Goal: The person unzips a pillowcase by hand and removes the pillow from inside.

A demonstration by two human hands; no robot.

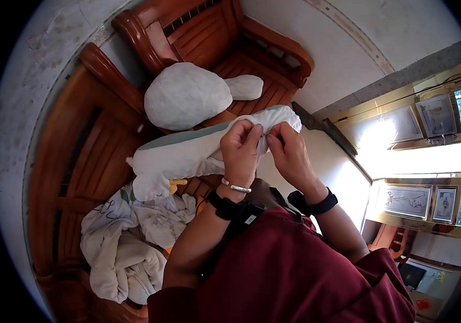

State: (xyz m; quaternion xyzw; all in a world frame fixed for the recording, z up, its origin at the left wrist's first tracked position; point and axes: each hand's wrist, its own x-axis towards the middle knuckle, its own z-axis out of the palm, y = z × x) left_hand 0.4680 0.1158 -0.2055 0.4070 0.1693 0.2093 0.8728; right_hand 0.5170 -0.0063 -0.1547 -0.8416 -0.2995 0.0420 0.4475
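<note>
A long white plush toy [182,155] with a grey-green back stretches across the wooden seating before me. Its head, with a pink cheek and a stitched eye, hangs at the left end, by a small yellow piece [177,186]. Near the other end, my left hand [241,147] pinches the white fabric along what looks like an opening or seam. Close beside it, my right hand [289,149] holds a small dark piece, perhaps a zipper pull, between thumb and finger. The fingertips hide most of that piece.
A white rounded stuffed form [188,97] with a narrow extension lies on a wooden armchair [270,91] ahead. Crumpled white covers [121,258] are heaped on the wooden bench [77,169] at left. Framed pictures [408,202] hang by the bright doorway on the right.
</note>
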